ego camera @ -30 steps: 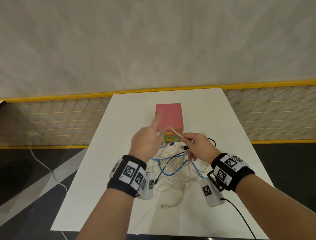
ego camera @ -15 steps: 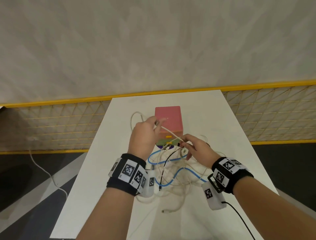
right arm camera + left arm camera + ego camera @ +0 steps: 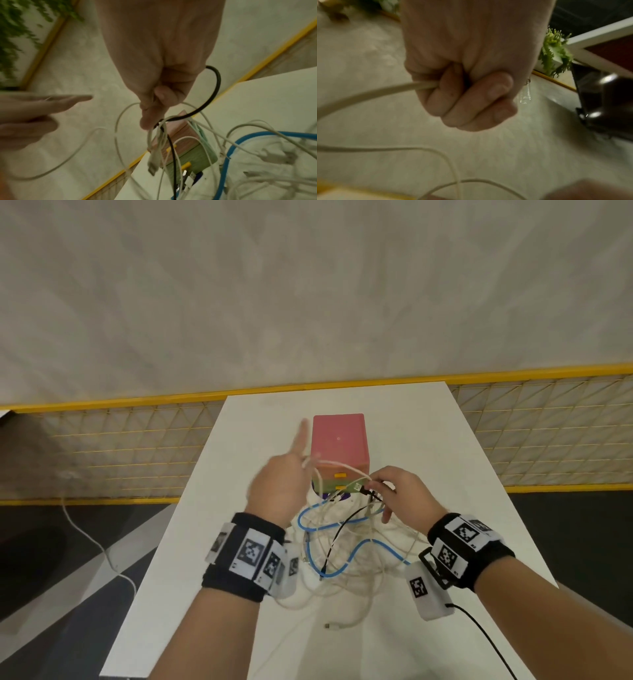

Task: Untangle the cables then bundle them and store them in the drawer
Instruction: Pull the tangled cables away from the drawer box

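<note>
Since a half-second ago, I am extending my left hand (image 3: 279,486)'s index finger again, other fingers curling around the thin cream cable (image 3: 373,92) in front of the pink plastic drawer box (image 3: 339,441). My right hand (image 3: 399,496) is pinching black and white strands above the tangled cable heap (image 3: 346,546); hard tugging is risking tighter knots.

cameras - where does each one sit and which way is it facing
Head: worn high, faces forward and down at the table; both forearms show.
Left wrist: looks along the left hand, which grips a white cable.
Right wrist: looks along the right hand, which pinches cables above the drawer box.
Shared: head and right wrist both show that box.
</note>
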{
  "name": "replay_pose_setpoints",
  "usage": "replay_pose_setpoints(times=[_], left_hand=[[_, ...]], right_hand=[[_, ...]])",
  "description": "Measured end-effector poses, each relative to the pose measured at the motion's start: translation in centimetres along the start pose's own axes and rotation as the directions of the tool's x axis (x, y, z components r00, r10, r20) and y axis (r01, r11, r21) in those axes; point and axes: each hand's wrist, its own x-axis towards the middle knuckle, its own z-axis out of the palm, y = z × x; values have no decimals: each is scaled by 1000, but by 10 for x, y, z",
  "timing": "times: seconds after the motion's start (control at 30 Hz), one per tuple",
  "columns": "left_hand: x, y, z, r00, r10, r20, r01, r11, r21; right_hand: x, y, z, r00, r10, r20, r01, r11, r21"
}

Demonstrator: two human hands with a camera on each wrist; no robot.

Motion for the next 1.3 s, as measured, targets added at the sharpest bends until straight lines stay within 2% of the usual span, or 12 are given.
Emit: replay_pose_setpoints(times=[0.1,0.2,0.43,0.53,0.63,0.73,0.83,0.93,1.0,1.1,1.17,1.3], left_hand=[[-6,21,29,975,160,152,-155,987,-42],[-2,21,44,970,193,150,-185,981,-65],[-1,14,39,956,267,-119,-282,950,-136],[2,12,32,980,181,-82,-194,963,-186],[4,10,28,982,189,-30,-191,976,-108],[0,22,26,941,336,24,-333,939,-84],[0,30,18,912,409,-13,-408,906,-113],[3,27,13,936,327,-127,-344,926,-157],[7,19,12,955,211,-208,-261,931,-256],[12,13,10,960,119,-253,-198,929,-313],[13,18,10,965,130,-229,-207,912,-354],[12,29,15,969,147,-197,-217,887,-408]], right_hand=[[-6,-13,10,986,-168,14,168,986,-19],[-12,-13,12,968,-248,23,249,966,-73],[-2,2,-9,996,-70,53,75,992,-101],[-3,-3,-20,995,-26,94,11,986,164],[-8,-16,-23,988,-145,56,116,926,358],[-4,-22,-11,978,-204,-53,210,917,340],[1,-19,-4,976,-187,-110,202,969,140],[1,-15,-10,991,-133,3,132,988,83],[-4,-14,-14,986,-154,62,141,974,180],[-16,-18,-15,967,-245,-73,255,907,336],[-17,-23,-9,953,-259,-157,295,910,292],[-9,-29,4,962,-219,-164,243,959,143]])
